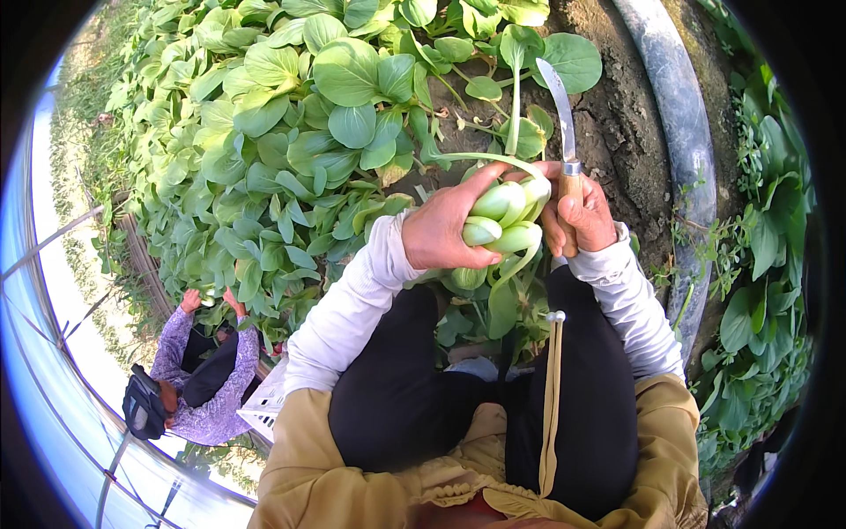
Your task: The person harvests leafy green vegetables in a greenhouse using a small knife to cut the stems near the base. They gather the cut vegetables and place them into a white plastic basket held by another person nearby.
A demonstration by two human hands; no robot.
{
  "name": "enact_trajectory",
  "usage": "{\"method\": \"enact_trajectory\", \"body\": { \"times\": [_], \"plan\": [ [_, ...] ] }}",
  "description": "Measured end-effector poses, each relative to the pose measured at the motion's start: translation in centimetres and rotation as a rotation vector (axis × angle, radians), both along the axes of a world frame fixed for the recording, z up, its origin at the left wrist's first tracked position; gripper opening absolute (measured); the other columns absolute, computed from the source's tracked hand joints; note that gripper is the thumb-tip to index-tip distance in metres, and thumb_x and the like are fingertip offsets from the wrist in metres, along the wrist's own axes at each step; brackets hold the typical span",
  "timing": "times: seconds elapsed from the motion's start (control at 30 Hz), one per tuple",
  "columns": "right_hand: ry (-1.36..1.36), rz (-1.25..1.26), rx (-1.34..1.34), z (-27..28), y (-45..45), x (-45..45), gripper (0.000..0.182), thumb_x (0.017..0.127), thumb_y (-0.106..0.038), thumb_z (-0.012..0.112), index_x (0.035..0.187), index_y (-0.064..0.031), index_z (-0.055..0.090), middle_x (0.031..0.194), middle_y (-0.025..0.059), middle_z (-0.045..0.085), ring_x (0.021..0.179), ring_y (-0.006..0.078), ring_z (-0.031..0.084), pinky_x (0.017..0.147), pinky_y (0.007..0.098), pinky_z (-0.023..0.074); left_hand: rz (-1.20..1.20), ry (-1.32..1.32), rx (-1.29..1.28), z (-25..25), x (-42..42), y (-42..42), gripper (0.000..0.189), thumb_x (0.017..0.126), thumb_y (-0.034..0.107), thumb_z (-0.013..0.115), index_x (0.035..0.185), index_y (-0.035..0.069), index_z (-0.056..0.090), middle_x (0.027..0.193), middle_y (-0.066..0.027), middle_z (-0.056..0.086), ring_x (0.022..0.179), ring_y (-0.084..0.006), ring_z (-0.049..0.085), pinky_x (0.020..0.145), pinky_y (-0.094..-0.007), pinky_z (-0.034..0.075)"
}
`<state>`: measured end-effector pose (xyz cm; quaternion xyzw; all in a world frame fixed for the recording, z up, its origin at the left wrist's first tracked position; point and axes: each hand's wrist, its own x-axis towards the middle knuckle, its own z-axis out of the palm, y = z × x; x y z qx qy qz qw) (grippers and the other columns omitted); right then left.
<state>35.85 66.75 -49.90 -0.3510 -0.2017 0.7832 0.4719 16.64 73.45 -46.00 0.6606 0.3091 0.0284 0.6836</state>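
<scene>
My left hand (pixel 441 221) grips a bok choy head (pixel 507 213) around its pale green stalks, with the base turned up towards me. In my right hand (pixel 581 215) is a curved harvesting knife (pixel 566 119), held by its wooden handle, its steel blade pointing away from me. The fingers of my right hand are close beside the bok choy; whether they touch it is partly hidden. A loose leaf (pixel 520 49) with a long pale stalk lies just beyond my hands. More green leaves hang below the head, between my knees.
Dense leafy plants (pixel 264 132) grow ahead and to the left. A thick grey hose (pixel 687 132) runs along the soil (pixel 618 139) at the right, with more plants (pixel 767 317) beyond. At lower left a co-worker (pixel 205 390) crouches near a white plastic crate (pixel 266 403).
</scene>
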Motion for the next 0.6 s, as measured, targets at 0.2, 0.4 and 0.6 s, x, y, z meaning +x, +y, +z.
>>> {"method": "enact_trajectory", "body": {
  "times": [0.2, 0.4, 0.6],
  "plan": [
    [-0.225, 0.012, -0.100, 0.8, 2.1, -0.5, 0.031, 0.070, -0.005, 0.062, 0.097, -0.0014, 0.048, 0.077, 0.0082, 0.060, 0.041, 0.0039, 0.043, 0.034, 0.0155, 0.0332, -0.354, 0.366, 0.450, 2.9, 0.9, 0.8, 0.074, 0.060, 0.009, 0.058, 0.119, -0.008, 0.017, 0.064, -0.0195, 0.053, 0.058, -0.0345, 0.054, 0.053, -0.0396, 0.043],
    [-0.489, -0.593, -0.255, -1.9, 2.0, 1.1, 0.025, 0.071, -0.005, 0.061, 0.091, -0.0023, 0.046, 0.066, 0.0045, 0.055, 0.038, 0.0042, 0.038, 0.033, 0.0176, 0.0303, -0.407, 0.574, 0.789, 4.2, -0.7, 1.7, 0.064, 0.062, 0.002, 0.051, 0.120, -0.004, 0.025, 0.073, -0.0156, 0.055, 0.064, -0.0318, 0.055, 0.052, -0.0370, 0.044],
    [-1.287, 0.093, 0.391, -3.5, 1.4, -0.4, 0.043, 0.067, -0.026, 0.066, 0.100, -0.0040, 0.048, 0.085, 0.0172, 0.056, 0.077, 0.0364, 0.053, 0.064, 0.0371, 0.0437, -0.387, 0.876, 0.976, 2.1, -2.3, 7.2, 0.068, 0.066, 0.001, 0.048, 0.126, 0.010, 0.019, 0.073, -0.0142, 0.056, 0.061, -0.0322, 0.054, 0.054, -0.0389, 0.043]
  ]
}}
